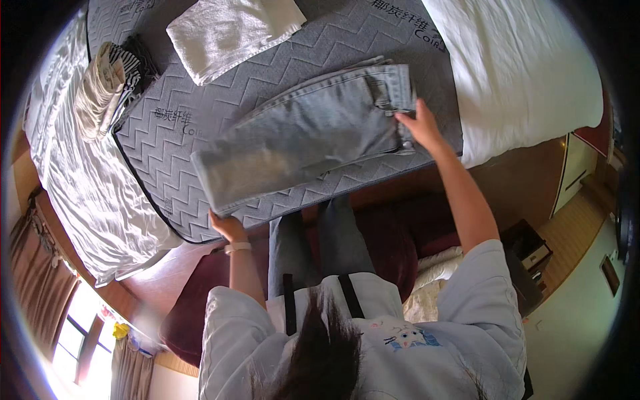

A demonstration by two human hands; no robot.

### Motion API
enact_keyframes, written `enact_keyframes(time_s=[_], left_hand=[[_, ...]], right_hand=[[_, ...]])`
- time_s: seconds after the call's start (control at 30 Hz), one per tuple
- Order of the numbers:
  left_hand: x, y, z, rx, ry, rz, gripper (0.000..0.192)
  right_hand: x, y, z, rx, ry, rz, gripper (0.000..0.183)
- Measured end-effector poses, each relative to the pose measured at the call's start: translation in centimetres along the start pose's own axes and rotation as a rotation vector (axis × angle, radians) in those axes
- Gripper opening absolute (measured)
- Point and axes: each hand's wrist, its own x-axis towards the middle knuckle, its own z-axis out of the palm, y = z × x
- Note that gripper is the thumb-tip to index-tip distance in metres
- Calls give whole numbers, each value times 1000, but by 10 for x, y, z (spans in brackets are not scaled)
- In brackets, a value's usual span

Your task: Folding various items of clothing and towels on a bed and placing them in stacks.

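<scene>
A pair of light blue-grey jeans [300, 135], folded lengthwise, lies across the grey quilted mattress [170, 145] in front of me. My right hand [422, 127] grips the waistband end, with the thumb on top near the fly. At the leg-hem end, my left hand [227, 226] holds the lower corner; its fingertips are partly hidden under the cloth. Beyond the jeans lies a folded white cloth [230, 37]. Rolled or folded clothes [102, 92], beige and black-and-white striped, sit at the mattress's left side.
White bedding [525, 75] hangs over the right side, and more rumpled white bedding [100, 210] covers the left. Dark red upholstery [200, 300] is close to my legs. A curtained window [82, 345] stands at the lower left, a dark box-like piece of furniture [525, 245] at the right.
</scene>
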Motion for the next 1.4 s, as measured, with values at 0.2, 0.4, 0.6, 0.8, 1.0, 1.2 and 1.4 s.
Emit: enact_keyframes(time_s=[0.2, 0.4, 0.6, 0.8, 1.0, 1.2, 1.4], left_hand=[[59, -33, -46, -1014, -79, -734, 52], [38, -25, -43, -1530, -513, -573, 66], [33, -3, -30, -1596, -270, -723, 65], [53, -7, -31, -1382, -225, -882, 36], [50, -2, -35, -1351, -183, -834, 34], [32, 58, -45, -1060, -49, -666, 32], [-20, 155, -16, -209, -64, 200, 28]], right_hand=[[-49, -73, 72, 13, 79, -45, 73], [-103, -158, 104, -250, 566, -1, 73], [-136, -234, 164, -230, 406, -320, 68], [-163, -265, 223, -209, 31, -615, 71], [-147, -242, 217, -304, -97, -556, 74], [-131, -239, 191, 495, -229, -317, 67], [-121, -219, 133, 1302, -360, 105, 71]])
